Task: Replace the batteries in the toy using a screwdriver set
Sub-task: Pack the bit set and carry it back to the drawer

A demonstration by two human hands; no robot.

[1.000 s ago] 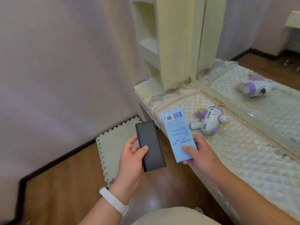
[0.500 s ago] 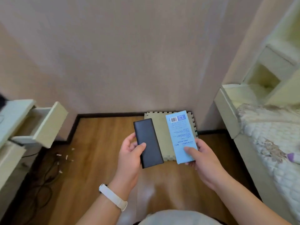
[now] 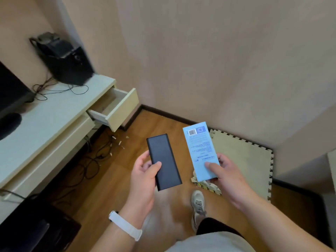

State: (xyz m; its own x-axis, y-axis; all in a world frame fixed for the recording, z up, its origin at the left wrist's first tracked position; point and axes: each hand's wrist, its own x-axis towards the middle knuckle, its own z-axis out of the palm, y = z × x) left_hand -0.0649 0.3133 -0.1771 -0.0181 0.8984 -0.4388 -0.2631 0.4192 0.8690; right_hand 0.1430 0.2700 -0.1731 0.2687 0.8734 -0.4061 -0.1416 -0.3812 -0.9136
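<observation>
My left hand (image 3: pixel 143 176) grips a flat black case (image 3: pixel 163 160) by its lower half, thumb across its face. My right hand (image 3: pixel 224 174) holds a light blue box (image 3: pixel 201 151) with a barcode label at its top end, thumb pressed on the front. Both are held upright side by side above the wooden floor, a small gap between them. The purple-and-white toy is out of view.
A cream cabinet (image 3: pixel 47 122) stands at the left with one drawer (image 3: pixel 118 106) pulled open. A black speaker (image 3: pixel 67 62) and cables sit on top. Cables and small white bits lie on the floor below. A foam mat (image 3: pixel 243 160) lies at the right. My shoe (image 3: pixel 198 202) is below.
The view has swung left, away from the bed with the toy, towards the cabinet and its open drawer. Both hands keep the same hold on the black case and blue box.
</observation>
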